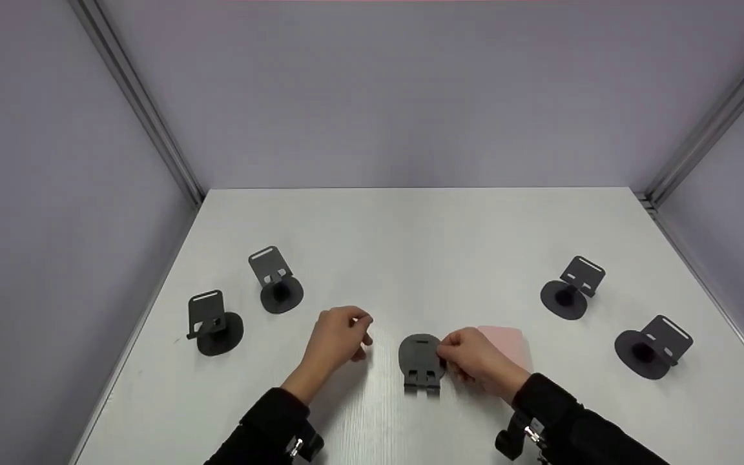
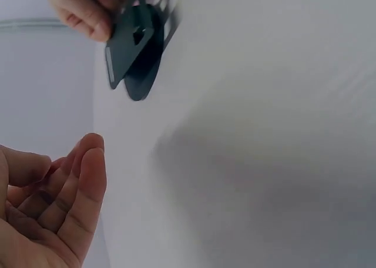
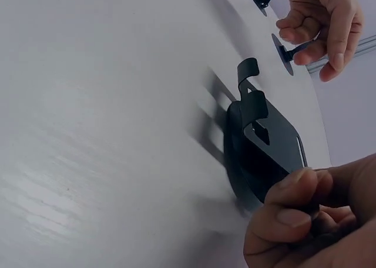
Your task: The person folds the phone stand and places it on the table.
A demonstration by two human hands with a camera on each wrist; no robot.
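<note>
A dark grey folding phone stand (image 1: 418, 354) with a round base stands in the middle front of the table, its plate folded down low over the base. My right hand (image 1: 478, 360) pinches the right edge of this stand; the right wrist view shows thumb and fingers at the plate's corner (image 3: 279, 141). To the left of the stand, my left hand (image 1: 341, 336) hovers above the table with loosely bent fingers and holds nothing. Its thumb and fingertips stay apart in the left wrist view, with the stand (image 2: 138, 44) beyond them.
Behind my right hand lies a flat pink item (image 1: 507, 342), partly covered. Two unfolded phone stands (image 1: 216, 326) (image 1: 275, 278) stand at the left. Two more (image 1: 572, 287) (image 1: 653, 347) stand at the right. Grey panels (image 1: 411, 97) enclose the white table (image 1: 404, 245).
</note>
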